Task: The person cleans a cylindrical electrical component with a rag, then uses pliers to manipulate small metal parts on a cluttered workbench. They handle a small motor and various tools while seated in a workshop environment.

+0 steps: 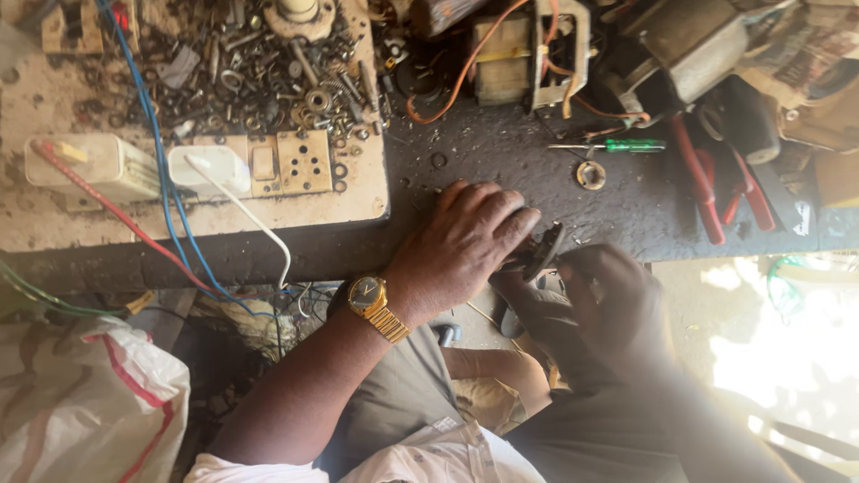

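My left hand (465, 237), with a gold wristwatch (376, 304) on the wrist, rests on the front edge of a dark, greasy workbench (501, 152) and its fingers close around a small dark disc-shaped metal part (541, 250). My right hand (608, 300), in shadow just off the bench edge, grips the same part from the other side. The part sits between both hands and is mostly hidden by the fingers.
A green-handled screwdriver (617, 145) and a small washer (591, 174) lie beyond the hands. Red-handled pliers (716, 188) sit at right. A socket board (268, 165) with plugs, wires and several loose screws lies at left. Motor parts (528, 54) line the back.
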